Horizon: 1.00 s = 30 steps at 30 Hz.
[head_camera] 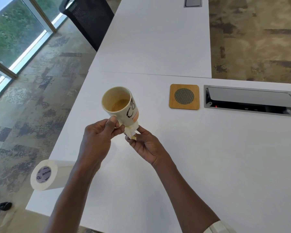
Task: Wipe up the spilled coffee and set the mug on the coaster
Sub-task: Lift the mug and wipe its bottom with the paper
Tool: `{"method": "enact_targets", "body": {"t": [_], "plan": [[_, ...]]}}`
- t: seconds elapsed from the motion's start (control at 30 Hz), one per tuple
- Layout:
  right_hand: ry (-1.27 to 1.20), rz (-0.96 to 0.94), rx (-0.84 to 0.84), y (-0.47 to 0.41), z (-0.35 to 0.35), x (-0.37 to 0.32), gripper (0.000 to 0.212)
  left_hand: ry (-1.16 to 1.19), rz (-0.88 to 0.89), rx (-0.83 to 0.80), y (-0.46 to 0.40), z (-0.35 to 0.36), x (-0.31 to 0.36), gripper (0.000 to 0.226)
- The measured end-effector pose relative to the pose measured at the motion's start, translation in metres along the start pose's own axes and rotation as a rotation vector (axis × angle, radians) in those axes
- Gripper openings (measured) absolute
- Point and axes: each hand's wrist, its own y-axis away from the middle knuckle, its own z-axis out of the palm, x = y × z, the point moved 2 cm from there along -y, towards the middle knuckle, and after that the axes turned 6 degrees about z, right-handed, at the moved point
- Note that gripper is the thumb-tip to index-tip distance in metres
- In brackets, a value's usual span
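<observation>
Mug [119, 105] held up over white table [208, 157], paper wad [132, 131] pressed to its bottom.

Left hand [99, 133] closed on mug handle, thumb on top, arm reaching up from below. Right hand [146, 145] pinching crumpled paper wad with fingertips, pushed against mug's lower side. Mug tipped a little toward camera, some light brown coffee [120, 105] pooled inside. Cream mug with black letters and an orange patch on its side. Paper wad white with a yellow-brown stain. Wooden square coaster [184, 96] with round mesh middle lying bare on table, well apart to the right of mug, just beside open cable box [250, 100]. Paper towel roll [45, 174] lying on its side near left table edge.
</observation>
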Motion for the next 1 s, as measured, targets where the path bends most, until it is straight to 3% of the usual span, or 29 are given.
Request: {"method": "enact_targets", "body": {"t": [0.3, 0.6, 1.0], "plan": [[0.016, -0.188, 0.082, -0.005, 0.004, -0.029, 0.036, -0.078, -0.028, -0.093, 0.003, 0.007, 0.001, 0.035], [0.02, -0.338, 0.092, -0.031, 0.027, -0.015, 0.039, -0.077, -0.016, -0.147, 0.0, 0.005, 0.004, 0.037], [0.1, -0.103, -0.066, -0.032, 0.031, 0.014, 0.042, -0.074, -0.012, -0.143, -0.007, -0.011, -0.002, 0.032]]}}
